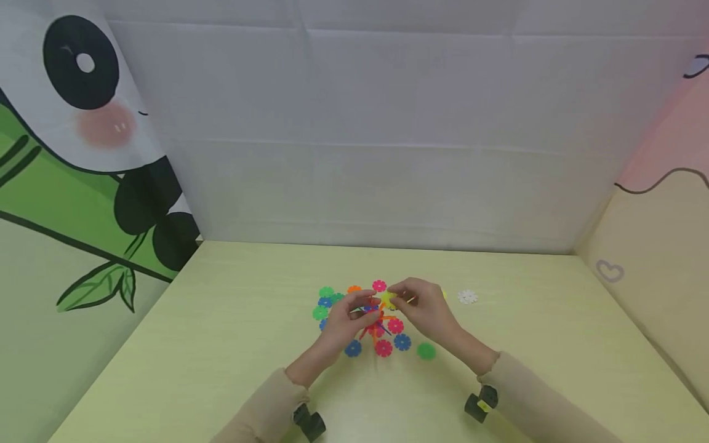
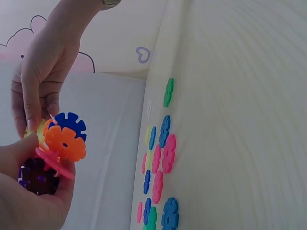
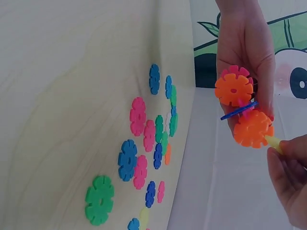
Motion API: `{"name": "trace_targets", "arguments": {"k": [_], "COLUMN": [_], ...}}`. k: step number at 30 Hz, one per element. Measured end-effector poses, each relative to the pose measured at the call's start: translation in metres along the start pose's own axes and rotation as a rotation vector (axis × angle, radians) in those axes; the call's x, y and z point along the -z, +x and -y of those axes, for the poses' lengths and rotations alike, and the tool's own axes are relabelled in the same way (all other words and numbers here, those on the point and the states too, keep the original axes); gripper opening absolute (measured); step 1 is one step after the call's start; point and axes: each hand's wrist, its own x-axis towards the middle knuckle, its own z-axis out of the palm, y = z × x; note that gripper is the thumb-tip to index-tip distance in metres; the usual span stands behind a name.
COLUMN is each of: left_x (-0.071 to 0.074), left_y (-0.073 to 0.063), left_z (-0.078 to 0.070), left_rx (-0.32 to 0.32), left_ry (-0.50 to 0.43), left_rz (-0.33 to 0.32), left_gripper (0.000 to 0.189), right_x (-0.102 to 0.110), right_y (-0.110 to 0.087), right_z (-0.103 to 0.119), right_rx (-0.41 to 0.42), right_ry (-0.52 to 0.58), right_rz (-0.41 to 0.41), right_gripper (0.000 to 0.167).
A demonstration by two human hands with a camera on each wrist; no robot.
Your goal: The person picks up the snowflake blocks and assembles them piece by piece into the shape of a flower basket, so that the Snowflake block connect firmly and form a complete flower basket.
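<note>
My left hand [image 1: 344, 321] grips a cluster of interlocked plastic snowflake discs above the table. In the left wrist view the cluster shows an orange disc [image 2: 65, 143], a blue disc [image 2: 71, 125], a pink disc [image 2: 53, 162] and a dark purple disc [image 2: 38, 177]. Between the thumb and fingers of my right hand [image 1: 428, 307] is a yellow snowflake disc [image 1: 389, 300]. Seen from the right wrist, that yellow disc [image 3: 274, 143] is edge-on and meets the rim of an orange disc [image 3: 253, 129]. Part of the cluster is hidden behind the left hand's fingers.
Loose discs lie on the pale table [image 1: 221, 369] under and around the hands, among them a green disc [image 1: 426, 351], a blue disc [image 1: 352, 348] and a pink disc [image 1: 383, 348]. A white disc [image 1: 468, 297] lies apart to the right. A white sheet [image 1: 388, 184] hangs behind.
</note>
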Motion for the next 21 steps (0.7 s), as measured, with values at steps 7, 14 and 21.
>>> {"name": "trace_targets", "arguments": {"k": [7,14,21], "left_x": [-0.0026,-0.0060,-0.0083], "left_y": [0.0003,-0.0024,-0.0028], "left_z": [-0.0029,-0.0035,-0.0028], "left_rx": [-0.083,-0.123,-0.139], "left_ry": [0.010,0.007,-0.009], "left_rz": [-0.078,-0.089,-0.073], "left_gripper": [0.037,0.035,0.036], "right_x": [-0.0007,0.0009,0.0035], "right_y": [-0.0017,-0.0020,-0.0058], "right_z": [0.0031,0.0027,0.0046], "right_rx": [0.139,0.139,0.121], "right_ry": [-0.012,-0.014,-0.025], "right_rz": [-0.038,-0.022,-0.039], "right_gripper": [0.018,0.018,0.017]}}
